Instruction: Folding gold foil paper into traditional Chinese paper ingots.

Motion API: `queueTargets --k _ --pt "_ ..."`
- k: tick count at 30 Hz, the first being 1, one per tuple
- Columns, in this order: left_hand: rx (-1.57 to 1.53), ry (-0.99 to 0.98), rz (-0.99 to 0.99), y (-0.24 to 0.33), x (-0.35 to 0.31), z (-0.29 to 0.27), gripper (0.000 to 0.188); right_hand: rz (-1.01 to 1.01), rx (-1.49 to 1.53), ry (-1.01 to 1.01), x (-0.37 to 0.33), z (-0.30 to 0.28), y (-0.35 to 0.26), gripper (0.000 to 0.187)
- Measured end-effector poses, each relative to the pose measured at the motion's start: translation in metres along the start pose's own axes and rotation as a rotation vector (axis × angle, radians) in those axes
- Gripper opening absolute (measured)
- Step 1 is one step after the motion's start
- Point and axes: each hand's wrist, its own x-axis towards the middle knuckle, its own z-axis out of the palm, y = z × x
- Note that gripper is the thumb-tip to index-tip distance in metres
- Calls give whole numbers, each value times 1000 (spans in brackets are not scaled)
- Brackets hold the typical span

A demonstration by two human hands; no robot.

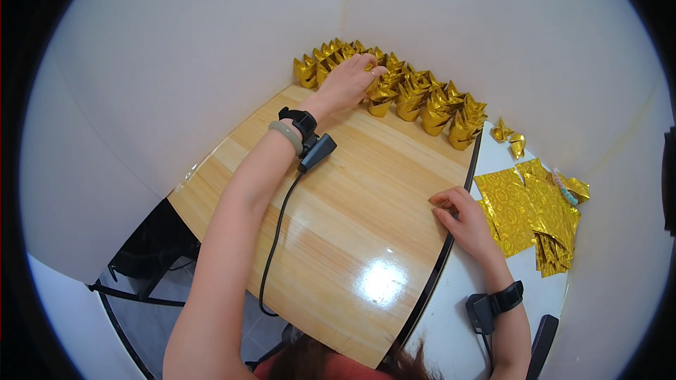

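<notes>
My left hand point(350, 83) reaches to the far side of the table, among rows of folded gold paper ingots point(436, 116). Its fingers bend down around one ingot near the middle of the rows, partly hiding it. My right hand point(465, 222) rests by the right edge of the wood-grain tabletop point(338, 225). Its fingers are loosely curved, with a gap between thumb and forefinger and nothing held. Close to its right lie flat gold patterned paper sheets point(505, 207), some in an overlapping pile.
A white surface point(451, 317) adjoins the tabletop past a dark edge strip. Two loose gold folded pieces point(517, 146) lie on it near the wall, and a pastel coiled band point(565, 186) rests on the sheets. Pale walls enclose the far sides. A black cable point(271, 253) trails from my left wrist device.
</notes>
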Motion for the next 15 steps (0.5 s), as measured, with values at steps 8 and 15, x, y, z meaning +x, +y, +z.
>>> queueTargets --k 8,15 --pt "52 -87 167 0 6 5 23 -24 26 42 0 4 3 18" --pt "55 -138 221 -3 11 2 18 3 25 -1 -1 1 -1 17"
